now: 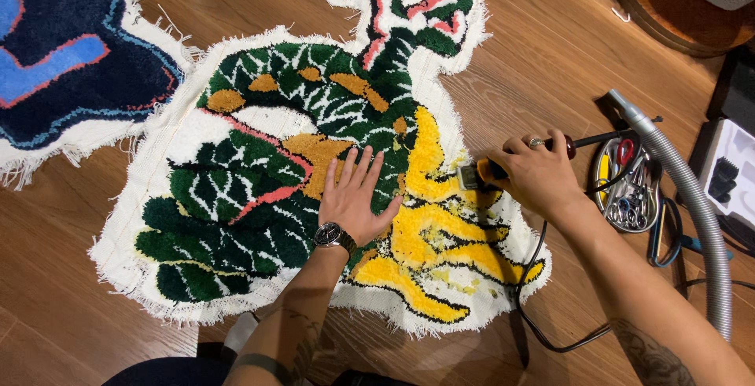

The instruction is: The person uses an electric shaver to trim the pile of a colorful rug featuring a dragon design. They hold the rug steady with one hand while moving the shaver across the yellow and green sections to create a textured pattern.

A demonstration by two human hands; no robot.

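Observation:
A tufted rug [259, 197] in green, yellow, orange, pink and white lies flat on the wooden floor. My left hand [355, 193] rests flat on its middle, fingers spread, a wristwatch on the wrist. My right hand [535, 172] grips a corded trimming tool [480, 173] with an orange body, its head pressed on the yellow pile at the rug's right side. A black cord [543, 307] runs from the tool back along my forearm.
A second rug [71, 63] in dark blue, light blue and red lies at the upper left. A metal tray of scissors and small tools [629, 185] sits right of my right hand. A grey vacuum hose [692, 197] curves beside it. A round wooden base [668, 16] stands at top right.

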